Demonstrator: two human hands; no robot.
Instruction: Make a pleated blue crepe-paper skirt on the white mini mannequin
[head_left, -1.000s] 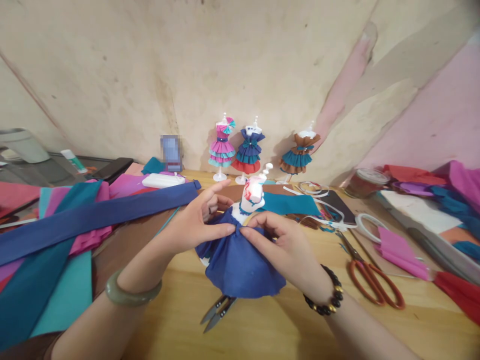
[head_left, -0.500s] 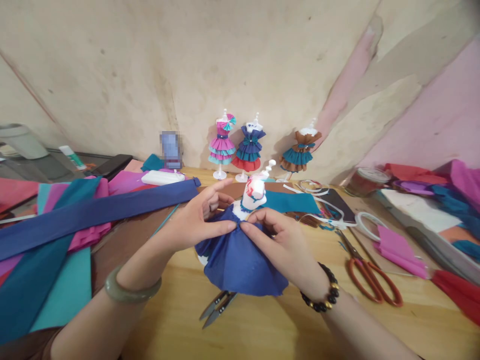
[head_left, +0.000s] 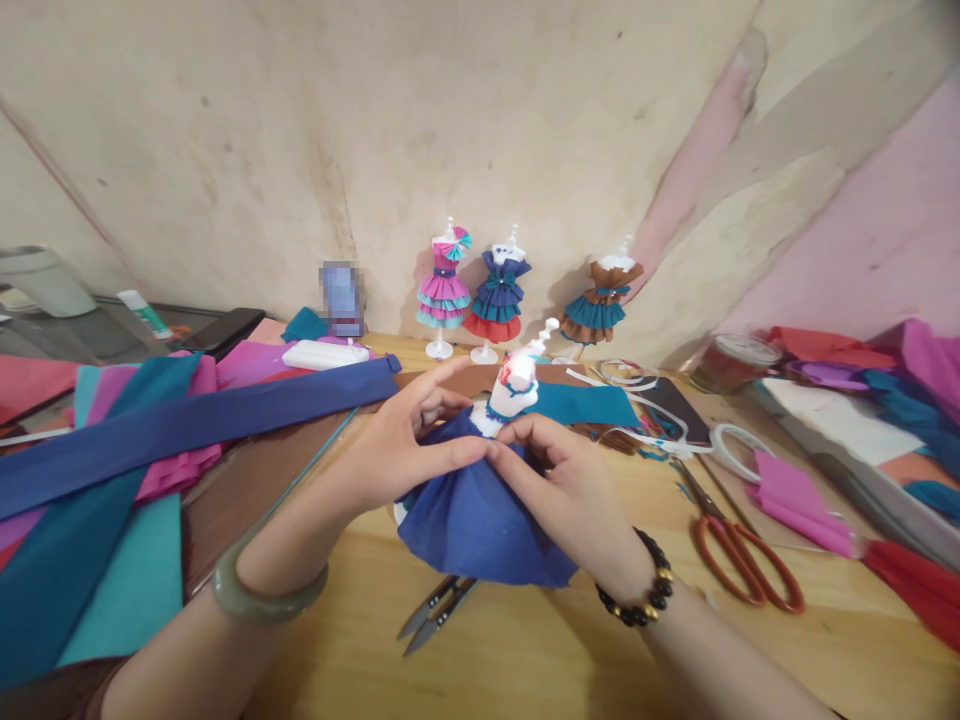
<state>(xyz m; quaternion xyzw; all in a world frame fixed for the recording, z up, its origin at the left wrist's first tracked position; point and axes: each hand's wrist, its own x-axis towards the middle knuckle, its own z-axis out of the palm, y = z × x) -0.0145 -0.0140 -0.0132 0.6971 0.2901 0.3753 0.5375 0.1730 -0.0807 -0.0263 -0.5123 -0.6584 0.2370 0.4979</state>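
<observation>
Between my hands a small white dress form (head_left: 512, 385) leans to the right, its knob end pointing up and away. A gathered blue skirt (head_left: 476, 525) spreads from its waist toward me. My left hand (head_left: 416, 445) has its thumb pressed on the skirt's gathered top edge, with the fingers curled behind the waist. My right hand (head_left: 559, 470) pinches that same edge, its thumb meeting the left thumb. White shows at the waist above the blue material. Thread snips (head_left: 436, 615) lie on the table just below the skirt's hem.
Three small dressed forms, one in a pink dress (head_left: 442, 290), stand by the wall. Orange-handled scissors (head_left: 746, 555) lie at right near a pink roll (head_left: 802, 505). A long blue strip (head_left: 202, 425) crosses coloured sheets at left. A white glue gun or similar object (head_left: 325, 354) lies behind.
The dress form has tipped slightly to the right, and the skirt has shifted with it. My left thumb has slid right along the gathered edge. My right hand keeps its pinch.
</observation>
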